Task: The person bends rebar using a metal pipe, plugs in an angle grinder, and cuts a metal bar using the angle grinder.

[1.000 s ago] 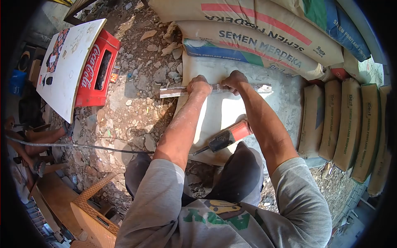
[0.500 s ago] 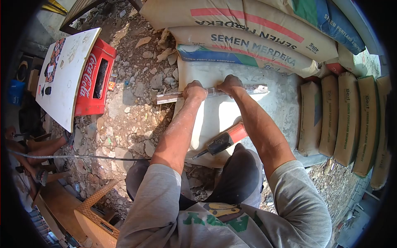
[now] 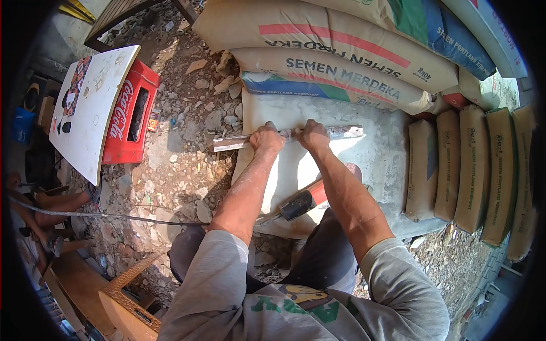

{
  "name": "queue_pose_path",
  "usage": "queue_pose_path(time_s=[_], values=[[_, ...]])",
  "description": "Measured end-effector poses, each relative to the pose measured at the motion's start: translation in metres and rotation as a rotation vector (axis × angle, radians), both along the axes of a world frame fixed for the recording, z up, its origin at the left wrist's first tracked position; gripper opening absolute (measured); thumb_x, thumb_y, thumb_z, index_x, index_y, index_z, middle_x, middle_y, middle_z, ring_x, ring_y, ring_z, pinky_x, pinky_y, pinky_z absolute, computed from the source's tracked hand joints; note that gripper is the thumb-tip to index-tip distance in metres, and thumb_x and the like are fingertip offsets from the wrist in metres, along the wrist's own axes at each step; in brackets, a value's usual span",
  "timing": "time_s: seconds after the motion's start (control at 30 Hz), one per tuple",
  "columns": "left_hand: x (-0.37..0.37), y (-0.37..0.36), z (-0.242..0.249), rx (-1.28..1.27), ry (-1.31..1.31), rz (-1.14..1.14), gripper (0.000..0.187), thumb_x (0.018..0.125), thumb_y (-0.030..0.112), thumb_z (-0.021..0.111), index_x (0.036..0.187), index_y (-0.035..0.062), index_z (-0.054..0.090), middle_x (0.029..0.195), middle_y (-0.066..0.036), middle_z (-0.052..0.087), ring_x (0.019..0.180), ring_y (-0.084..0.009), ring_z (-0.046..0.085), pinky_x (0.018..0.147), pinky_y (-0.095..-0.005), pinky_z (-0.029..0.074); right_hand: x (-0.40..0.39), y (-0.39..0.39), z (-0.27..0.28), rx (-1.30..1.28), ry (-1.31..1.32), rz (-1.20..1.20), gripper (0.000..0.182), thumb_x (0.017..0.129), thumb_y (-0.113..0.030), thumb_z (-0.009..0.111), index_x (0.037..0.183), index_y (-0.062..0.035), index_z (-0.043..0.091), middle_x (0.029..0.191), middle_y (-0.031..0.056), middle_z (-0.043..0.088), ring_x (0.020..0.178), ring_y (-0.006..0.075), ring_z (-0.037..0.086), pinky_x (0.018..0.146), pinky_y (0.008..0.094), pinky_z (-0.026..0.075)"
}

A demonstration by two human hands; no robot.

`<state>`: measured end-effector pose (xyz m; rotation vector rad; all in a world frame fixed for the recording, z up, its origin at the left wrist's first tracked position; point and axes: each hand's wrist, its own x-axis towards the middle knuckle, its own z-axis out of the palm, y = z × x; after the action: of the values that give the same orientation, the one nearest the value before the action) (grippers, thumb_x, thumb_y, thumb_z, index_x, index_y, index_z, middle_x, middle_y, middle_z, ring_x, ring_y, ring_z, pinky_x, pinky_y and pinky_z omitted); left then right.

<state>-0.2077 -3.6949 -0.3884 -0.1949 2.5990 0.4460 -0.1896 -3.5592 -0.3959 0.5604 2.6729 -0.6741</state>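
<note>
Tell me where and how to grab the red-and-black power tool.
Grip the black section of the power tool, probably best from above and the left: it lies slanted with that part exposed, while the right forearm crosses the red part in this view. Keep off the cord at the black end.

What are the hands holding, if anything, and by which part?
A long bar, gripped near its middle: left hand just left of centre, right hand just right, both ends jutting out.

Rough bar (image 3: 234, 142), matt paper sacks (image 3: 335, 73)
</note>
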Motion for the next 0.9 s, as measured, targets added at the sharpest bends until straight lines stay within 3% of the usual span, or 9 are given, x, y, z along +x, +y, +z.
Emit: queue_pose_path(time_s=[0.1, 0.3, 0.4, 0.47, 0.53, 0.63, 0.77, 0.87, 0.9], values=[[0.000, 0.000, -0.002, -0.018, 0.011, -0.016, 0.063, 0.073, 0.057, 0.068, 0.109, 0.0060, 0.062, 0.108, -0.019, 0.064, 0.107, -0.0336, 0.060, 0.088, -0.0420, 0.048, 0.003, -0.001, 0.000, -0.042, 0.025, -0.029, 0.052, 0.076, -0.043, 0.068, 0.103, 0.0009, 0.060, 0.101, 0.0236, 0.064, 0.098, 0.0384, 0.062, 0.084, 0.0430, 0.050], [0.000, 0.002, 0.004, -0.008, -0.011, -0.010, 0.061, 0.073, 0.054, 0.069, 0.108, 0.0055, 0.063, 0.110, -0.017, 0.064, 0.106, -0.0324, 0.061, 0.087, -0.0404, 0.049, 0.016, -0.007, -0.011, -0.004, 0.177, -0.055, 0.048, 0.078, -0.040, 0.067, 0.100, 0.0018, 0.059, 0.098, 0.0230, 0.065, 0.092, 0.0382, 0.063, 0.081, 0.0430, 0.050], [-0.011, 0.003, 0.013, -0.056, -0.138, -0.041, 0.059, 0.073, 0.053, 0.070, 0.109, 0.0070, 0.064, 0.112, -0.015, 0.064, 0.106, -0.0291, 0.061, 0.086, -0.0359, 0.050, 0.064, -0.019, 0.027, -0.214, 0.222, -0.206, 0.044, 0.079, -0.039, 0.067, 0.096, 0.0009, 0.057, 0.091, 0.0200, 0.063, 0.091, 0.0353, 0.061, 0.080, 0.0423, 0.048], [-0.018, 0.003, 0.006, -0.054, -0.163, -0.031, 0.058, 0.073, 0.053, 0.070, 0.110, 0.0088, 0.065, 0.114, -0.014, 0.064, 0.107, -0.0286, 0.061, 0.086, -0.0355, 0.050, 0.121, -0.033, 0.047, -0.385, 0.270, -0.500, 0.050, 0.077, -0.040, 0.070, 0.096, 0.0037, 0.053, 0.089, 0.0194, 0.062, 0.088, 0.0328, 0.060, 0.079, 0.0435, 0.046], [-0.022, 0.006, 0.000, -0.050, -0.180, -0.023, 0.058, 0.072, 0.053, 0.070, 0.110, 0.0101, 0.066, 0.115, -0.013, 0.063, 0.107, -0.0282, 0.061, 0.085, -0.0353, 0.051, 0.171, -0.036, 0.023, -0.444, 0.221, -0.760, 0.055, 0.076, -0.041, 0.073, 0.097, 0.0051, 0.050, 0.085, 0.0164, 0.058, 0.080, 0.0264, 0.056, 0.075, 0.0362, 0.046], [-0.027, 0.007, 0.001, -0.074, -0.193, -0.029, 0.059, 0.071, 0.054, 0.070, 0.111, 0.0107, 0.065, 0.115, -0.012, 0.064, 0.107, -0.0276, 0.062, 0.084, -0.0357, 0.051, 0.197, -0.031, -0.007, -0.286, 0.096, -0.934, 0.074, 0.073, -0.047, 0.072, 0.104, 0.0142, 0.045, 0.111, 0.0311, 0.050, 0.108, 0.0383, 0.050, 0.092, 0.0439, 0.040], [-0.026, 0.011, 0.008, -0.097, -0.225, 0.008, 0.057, 0.071, 0.052, 0.071, 0.110, 0.0103, 0.065, 0.116, -0.012, 0.064, 0.106, -0.0268, 0.062, 0.083, -0.0365, 0.051, 0.192, -0.028, -0.022, -0.260, 0.074, -1.057, 0.107, 0.067, -0.051, 0.076, 0.125, 0.0219, 0.024, 0.126, 0.0341, 0.040, 0.122, 0.0415, 0.041, 0.104, 0.0417, 0.033], [-0.015, 0.004, 0.005, -0.045, -0.165, -0.028, 0.057, 0.072, 0.051, 0.070, 0.111, 0.0091, 0.064, 0.113, -0.013, 0.064, 0.105, -0.0276, 0.062, 0.084, -0.0377, 0.050, 0.192, -0.025, -0.054, -0.586, 0.190, -1.191, 0.106, 0.065, -0.045, 0.079, 0.126, 0.0220, 0.024, 0.128, 0.0337, 0.038, 0.122, 0.0385, 0.041, 0.104, 0.0416, 0.033], [-0.010, 0.001, 0.005, -0.013, -0.128, -0.043, 0.057, 0.073, 0.051, 0.069, 0.111, 0.0087, 0.064, 0.112, -0.013, 0.064, 0.105, -0.0280, 0.062, 0.085, -0.0382, 0.050, 0.185, -0.028, -0.051, -0.569, 0.238, -1.233, 0.088, 0.065, -0.031, 0.081, 0.120, 0.0184, 0.034, 0.118, 0.0267, 0.049, 0.108, 0.0311, 0.053, 0.092, 0.0390, 0.044]])
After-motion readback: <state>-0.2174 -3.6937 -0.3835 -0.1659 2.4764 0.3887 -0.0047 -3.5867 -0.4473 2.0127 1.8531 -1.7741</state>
